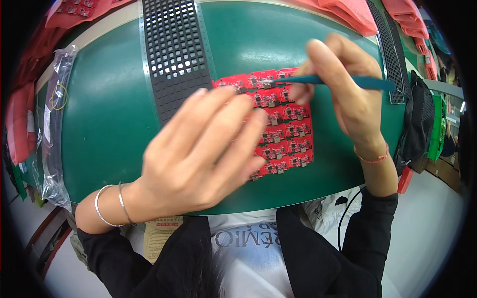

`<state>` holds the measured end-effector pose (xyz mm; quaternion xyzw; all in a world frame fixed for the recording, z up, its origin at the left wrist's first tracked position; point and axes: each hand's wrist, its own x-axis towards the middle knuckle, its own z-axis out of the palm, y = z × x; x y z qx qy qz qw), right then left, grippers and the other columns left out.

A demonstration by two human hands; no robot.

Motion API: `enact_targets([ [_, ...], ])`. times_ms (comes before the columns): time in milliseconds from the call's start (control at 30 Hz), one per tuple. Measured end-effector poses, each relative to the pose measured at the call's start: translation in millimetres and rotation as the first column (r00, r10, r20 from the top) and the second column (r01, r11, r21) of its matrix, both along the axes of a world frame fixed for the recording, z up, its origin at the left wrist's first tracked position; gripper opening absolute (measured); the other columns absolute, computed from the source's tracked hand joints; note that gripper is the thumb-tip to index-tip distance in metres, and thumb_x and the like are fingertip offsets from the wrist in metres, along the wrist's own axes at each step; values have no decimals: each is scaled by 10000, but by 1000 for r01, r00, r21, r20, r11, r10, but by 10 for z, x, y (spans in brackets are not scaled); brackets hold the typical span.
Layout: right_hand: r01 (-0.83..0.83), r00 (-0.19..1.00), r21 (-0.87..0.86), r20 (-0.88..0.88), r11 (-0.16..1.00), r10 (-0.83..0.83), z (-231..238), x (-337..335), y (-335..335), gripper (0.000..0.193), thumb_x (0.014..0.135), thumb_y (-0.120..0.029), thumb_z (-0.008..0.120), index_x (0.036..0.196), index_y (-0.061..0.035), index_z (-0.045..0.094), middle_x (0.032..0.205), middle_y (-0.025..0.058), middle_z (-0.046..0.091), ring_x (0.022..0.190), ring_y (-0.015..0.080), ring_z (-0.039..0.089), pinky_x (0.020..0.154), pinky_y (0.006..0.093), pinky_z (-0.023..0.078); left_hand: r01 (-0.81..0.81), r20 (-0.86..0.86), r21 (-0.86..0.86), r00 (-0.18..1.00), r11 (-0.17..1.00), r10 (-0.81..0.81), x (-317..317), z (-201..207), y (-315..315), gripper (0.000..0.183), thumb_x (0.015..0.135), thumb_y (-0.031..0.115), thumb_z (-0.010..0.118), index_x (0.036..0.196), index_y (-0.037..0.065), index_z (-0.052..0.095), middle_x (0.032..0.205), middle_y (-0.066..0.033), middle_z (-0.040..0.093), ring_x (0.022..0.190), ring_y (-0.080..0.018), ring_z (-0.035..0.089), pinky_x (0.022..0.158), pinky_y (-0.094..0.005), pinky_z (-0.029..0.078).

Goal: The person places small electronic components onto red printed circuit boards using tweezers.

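A panel of red circuit boards (299, 130), set in rows with small dark and metal parts, lies on the green table. My left hand (191, 154) hovers over its left side, slightly blurred, with fingers stretched and apart and nothing visible in them. My right hand (343, 82) pinches slim teal tweezers (370, 82) above the panel's upper right. Their thin tip points left, over the top row of boards. A strip of black square pads (174, 42) runs away from me at the panel's left; my left hand hides part of its near end.
The green table mat (109, 109) curves around the work. A clear plastic bag with a rubber band (58, 97) lies along the left edge. Pink foam sheets (348, 14) sit at the far edge. A second black strip (392, 59) and a black mesh bag (417, 116) are at right.
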<state>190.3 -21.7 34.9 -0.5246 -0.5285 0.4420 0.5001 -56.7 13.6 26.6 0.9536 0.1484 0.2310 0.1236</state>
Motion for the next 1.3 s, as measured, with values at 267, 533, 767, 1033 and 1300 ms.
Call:
enact_targets([
  [267,-148,985,-4,-95,989,147,-169,-728,641,326,938,-211,769,740,18,649,653,56,679,608,93,672,533,242,509,-186,-71,137,978,973,197,-275,-140,62,397,790,197,783,1052,-90,705,1126,-198,670,1069,-333,687,925,-426,590],
  [533,-100,993,-73,-73,992,95,-239,-834,709,294,941,-191,763,757,10,650,668,70,701,614,98,680,547,239,535,-177,-67,100,981,979,184,-334,-123,119,391,773,136,802,1088,-84,726,1142,-200,683,1098,-333,692,905,-381,591],
  [767,-80,995,-82,-63,993,74,-257,-858,718,311,949,-212,765,755,-2,644,671,67,705,623,93,686,556,233,541,-196,-54,106,978,975,202,-333,-145,122,391,761,136,797,1080,-79,731,1149,-193,685,1097,-324,694,906,-377,593],
  [1033,-83,997,-57,-1,995,83,-253,-877,725,316,957,-200,752,743,1,636,656,73,700,610,96,687,546,232,537,-202,-27,104,978,974,206,-332,-182,115,385,751,129,798,1064,-84,731,1137,-193,685,1087,-323,697,887,-372,599],
  [1300,-79,996,-60,22,995,81,-209,-930,715,281,948,-156,754,757,9,631,648,81,696,601,104,688,536,234,536,-207,-12,129,978,970,210,-327,-201,103,386,741,117,798,1062,-86,731,1125,-185,686,1088,-322,699,877,-368,601],
])
